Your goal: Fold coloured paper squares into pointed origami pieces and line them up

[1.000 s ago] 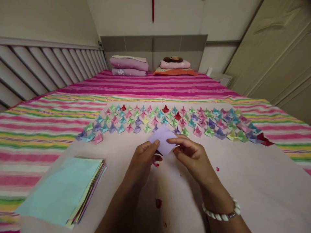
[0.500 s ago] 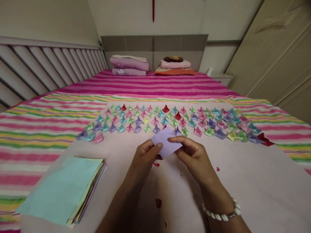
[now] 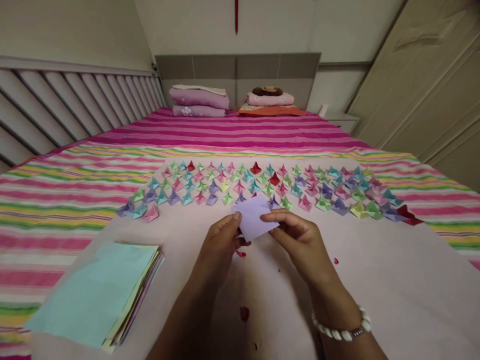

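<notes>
A small lavender square of folded paper (image 3: 253, 217) is held up between both hands, above a pale board. My left hand (image 3: 221, 242) grips its left edge, thumb on the face and fingers behind. With a pinch, my right hand (image 3: 298, 232) has the right corner, its index finger lying over the front. Just beyond the paper stand rows of small folded paper boats (image 3: 227, 198) in many colours. To the left lies a stack of coloured paper sheets (image 3: 97, 290), a light blue one on top.
The pale board (image 3: 375, 290) rests on a striped bedspread (image 3: 75, 205). Red scraps (image 3: 244, 314) dot the board near my forearms. Folded bedding (image 3: 198, 100) is piled at the headboard (image 3: 240, 65), and a slatted rail (image 3: 75, 100) runs along the left.
My left thumb has shifted up and left along the paper's edge. The lavender paper has turned and tilted slightly; my right hand stays nearly in place.
</notes>
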### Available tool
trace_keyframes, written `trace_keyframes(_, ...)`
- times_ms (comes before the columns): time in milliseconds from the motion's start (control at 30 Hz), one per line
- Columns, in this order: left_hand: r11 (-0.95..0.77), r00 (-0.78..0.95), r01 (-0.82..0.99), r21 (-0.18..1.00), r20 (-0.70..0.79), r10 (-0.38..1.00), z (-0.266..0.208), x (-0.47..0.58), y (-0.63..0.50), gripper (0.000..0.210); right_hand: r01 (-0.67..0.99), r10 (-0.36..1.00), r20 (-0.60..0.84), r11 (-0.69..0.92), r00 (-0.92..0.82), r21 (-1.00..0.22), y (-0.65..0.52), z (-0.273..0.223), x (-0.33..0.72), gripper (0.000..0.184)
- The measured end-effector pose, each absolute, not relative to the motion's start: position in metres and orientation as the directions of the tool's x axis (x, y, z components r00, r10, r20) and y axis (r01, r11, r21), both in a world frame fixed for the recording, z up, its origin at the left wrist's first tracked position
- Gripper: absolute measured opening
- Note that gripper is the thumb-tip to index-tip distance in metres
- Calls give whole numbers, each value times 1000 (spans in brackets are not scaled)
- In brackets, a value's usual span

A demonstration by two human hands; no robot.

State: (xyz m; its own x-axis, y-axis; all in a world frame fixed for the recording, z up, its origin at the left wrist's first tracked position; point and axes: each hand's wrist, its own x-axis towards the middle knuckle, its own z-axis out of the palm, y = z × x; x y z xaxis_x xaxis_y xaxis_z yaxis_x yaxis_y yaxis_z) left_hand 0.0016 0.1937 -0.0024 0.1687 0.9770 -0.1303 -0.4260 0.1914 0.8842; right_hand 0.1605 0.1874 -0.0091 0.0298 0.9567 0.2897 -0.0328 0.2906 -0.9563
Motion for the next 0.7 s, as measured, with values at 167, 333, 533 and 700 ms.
trace_keyframes(167,206,179,-390,897,-145,973,-3,-1,193,23,-88,958,281,284,52,-955,188,-10,161,18)
trace_keyframes(333,210,184,-358,910,-152,971,-2,-1,193,22,-101,960,277,280,42,-955,188,-10,161,19)
trace_keyframes(533,195,152,-384,903,-147,977,-2,2,192,24,-67,958,286,285,-10,-956,186,-11,162,16)
trace_keyframes(700,194,195,-390,900,-125,973,-2,1,192,22,-65,951,309,309,2,-949,188,-13,163,15)
